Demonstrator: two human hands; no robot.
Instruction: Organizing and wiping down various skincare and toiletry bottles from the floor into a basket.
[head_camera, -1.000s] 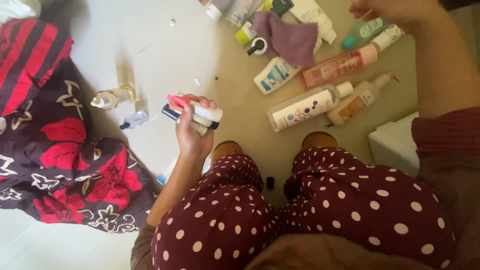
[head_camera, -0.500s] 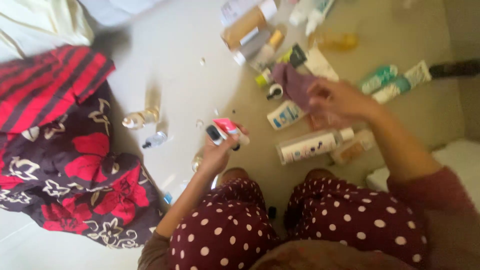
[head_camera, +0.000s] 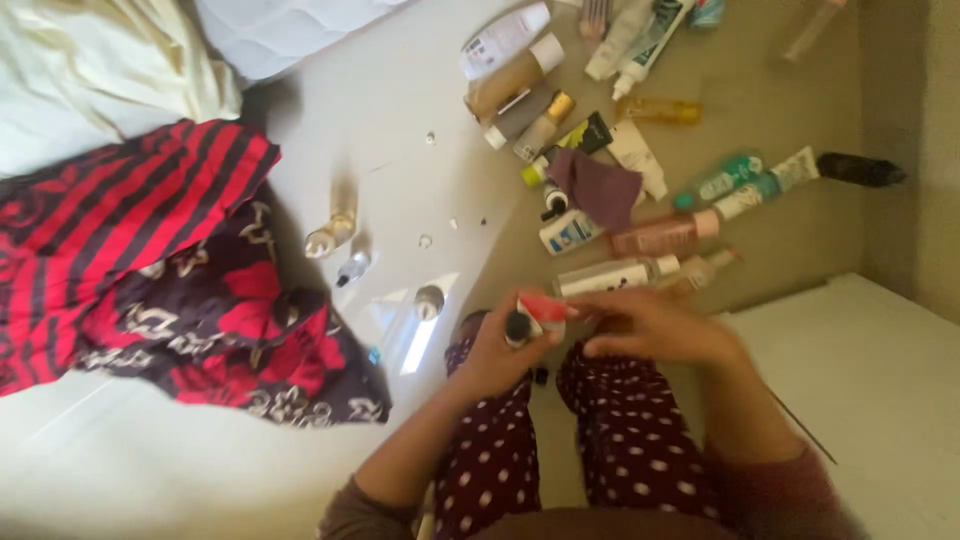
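A person seated on the floor (head_camera: 420, 130) grips a red-and-white tube (head_camera: 545, 309) and a dark bottle (head_camera: 518, 327) in the closed left hand (head_camera: 500, 350), above polka-dot knees. The right hand (head_camera: 650, 328), fingers curled, touches the tube's end, just below a white bottle (head_camera: 610, 276) among scattered toiletries.

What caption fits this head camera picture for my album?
Left hand holds small red and white tubes, right hand touching them, bottles scattered on the floor.
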